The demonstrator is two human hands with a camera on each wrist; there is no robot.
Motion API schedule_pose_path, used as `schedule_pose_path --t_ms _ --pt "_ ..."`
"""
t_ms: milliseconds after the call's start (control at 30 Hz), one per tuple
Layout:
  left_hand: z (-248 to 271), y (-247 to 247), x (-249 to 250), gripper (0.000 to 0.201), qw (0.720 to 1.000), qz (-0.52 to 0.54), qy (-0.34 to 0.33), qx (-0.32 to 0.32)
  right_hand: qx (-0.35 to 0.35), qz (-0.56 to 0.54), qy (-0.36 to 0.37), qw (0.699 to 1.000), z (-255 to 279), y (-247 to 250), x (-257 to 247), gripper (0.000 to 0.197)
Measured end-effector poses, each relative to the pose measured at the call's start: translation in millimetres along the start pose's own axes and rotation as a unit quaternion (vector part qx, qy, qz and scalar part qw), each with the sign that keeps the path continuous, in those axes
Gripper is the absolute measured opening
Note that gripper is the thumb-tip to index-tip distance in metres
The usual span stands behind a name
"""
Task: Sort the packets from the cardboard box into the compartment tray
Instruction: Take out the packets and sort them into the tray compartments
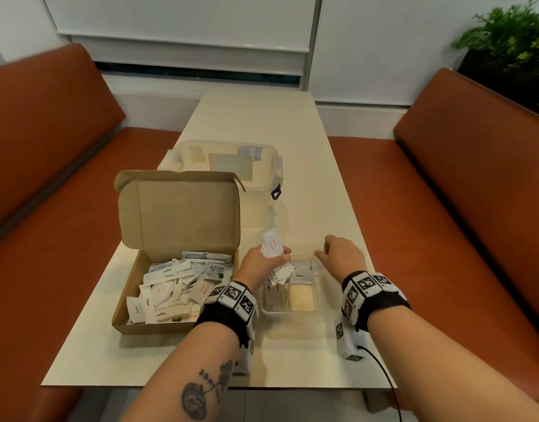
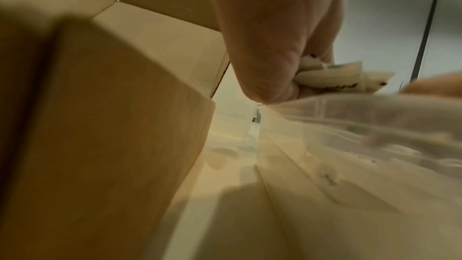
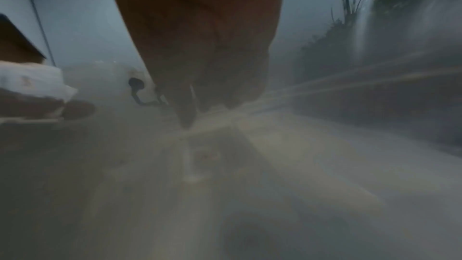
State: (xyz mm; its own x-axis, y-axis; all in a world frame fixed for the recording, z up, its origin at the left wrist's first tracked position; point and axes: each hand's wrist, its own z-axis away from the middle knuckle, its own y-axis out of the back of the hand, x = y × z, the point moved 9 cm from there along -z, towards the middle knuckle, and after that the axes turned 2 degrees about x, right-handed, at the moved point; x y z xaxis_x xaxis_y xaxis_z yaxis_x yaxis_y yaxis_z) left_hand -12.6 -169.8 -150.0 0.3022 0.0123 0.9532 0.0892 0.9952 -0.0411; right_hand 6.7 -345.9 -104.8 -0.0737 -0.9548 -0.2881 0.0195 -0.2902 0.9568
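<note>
Your left hand [image 1: 262,263] was raised between the cardboard box [image 1: 177,287] and the compartment tray [image 1: 292,312], fingers curled around a bunch of white packets [image 1: 273,248]. Your right hand [image 1: 343,257] reached palm down over the far right part of the tray, fingers bent downward; whether it held anything I could not tell. Many packets [image 1: 170,287] lay in the open box on the desk [image 1: 262,123].

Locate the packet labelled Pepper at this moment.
In the head view the Pepper packet lies in the clear compartment tray, right of the cardboard box, between the left hand gripping a bunch of packets and the right hand.
</note>
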Motion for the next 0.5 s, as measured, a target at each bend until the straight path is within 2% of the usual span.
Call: schedule_pose_path --t_ms 67,167,267,367,500 --pt "2.0 -4.1 2.9 0.013 1.000 -0.010 0.000 -0.016 0.011 -0.114 0.020 0.993 -0.6 9.5 -16.3 0.024" --pt "6.8 -12.7 6.6 0.014 0.998 -0.029 0.005 -0.050 -0.038 -0.295 0.050 0.954 0.9 13.8 -42.7 0.023" --pt "10.7 -18.7 8.8 0.015 0.997 -0.040 0.002 -0.070 -0.079 -0.341 0.061 0.935 1.6 14.2 -54.0 0.015" --pt "14.3 -19.9 8.9 0.016 0.996 -0.044 0.002 -0.072 -0.089 -0.363 0.052 0.926 1.4 14.0 -52.9 0.009" --pt "18.8 -20.0 4.9 0.018 0.996 0.050 0.020 -0.064 -0.077 -0.419 0.032 0.904 1.9 15.6 -45.0 0.013"
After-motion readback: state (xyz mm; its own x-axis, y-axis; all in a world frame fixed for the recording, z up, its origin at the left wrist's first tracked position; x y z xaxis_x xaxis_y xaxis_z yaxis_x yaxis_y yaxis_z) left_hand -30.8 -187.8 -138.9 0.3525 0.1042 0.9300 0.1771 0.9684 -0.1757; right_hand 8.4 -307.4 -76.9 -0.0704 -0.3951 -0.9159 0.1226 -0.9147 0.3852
